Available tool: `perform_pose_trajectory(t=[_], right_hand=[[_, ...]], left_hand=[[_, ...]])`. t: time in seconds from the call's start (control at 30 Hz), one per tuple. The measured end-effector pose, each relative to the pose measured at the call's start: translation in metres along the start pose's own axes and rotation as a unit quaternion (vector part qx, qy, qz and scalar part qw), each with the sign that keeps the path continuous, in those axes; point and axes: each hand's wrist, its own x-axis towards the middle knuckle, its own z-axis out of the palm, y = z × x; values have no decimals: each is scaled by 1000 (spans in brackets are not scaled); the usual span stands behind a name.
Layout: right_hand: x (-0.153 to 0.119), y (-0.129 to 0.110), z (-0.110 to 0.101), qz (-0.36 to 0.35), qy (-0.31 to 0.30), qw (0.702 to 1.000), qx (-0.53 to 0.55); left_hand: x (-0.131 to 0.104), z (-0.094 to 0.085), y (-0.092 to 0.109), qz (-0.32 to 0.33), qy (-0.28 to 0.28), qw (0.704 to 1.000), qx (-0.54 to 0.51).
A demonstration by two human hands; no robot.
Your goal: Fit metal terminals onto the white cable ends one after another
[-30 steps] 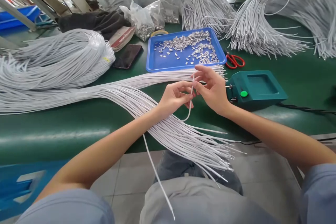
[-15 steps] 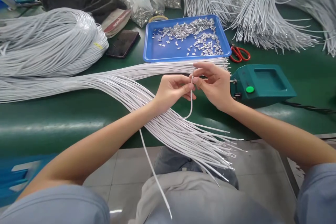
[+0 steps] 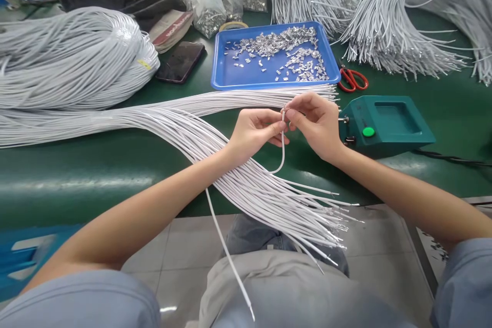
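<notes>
Green tabletop (image 3: 115,166) bears a tray (image 3: 246,76) beyond left grip (image 3: 252,132) and right grip (image 3: 320,124), both pinching one cable (image 3: 283,152).

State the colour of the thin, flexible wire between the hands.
The wire is white, clearest in the head view.

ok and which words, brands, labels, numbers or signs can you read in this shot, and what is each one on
No text can be read with certainty.
Beige item with a red band: lettering along the band, too blurred to read.
Yellow tag on the coiled cable bundle: too small to tell whether it bears text.
Green device: no wording I can make out.
</notes>
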Motion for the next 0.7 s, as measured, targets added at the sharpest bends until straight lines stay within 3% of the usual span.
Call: perform_pose_trajectory(t=[0.17,0.7], right_hand=[[0,2,-2,27,-7,999,23],[3,1,-1,0,20,999,37]], left_hand=[[0,1,1,4,9,1000,-1],[-1,4,4,-25,13,1000,0]])
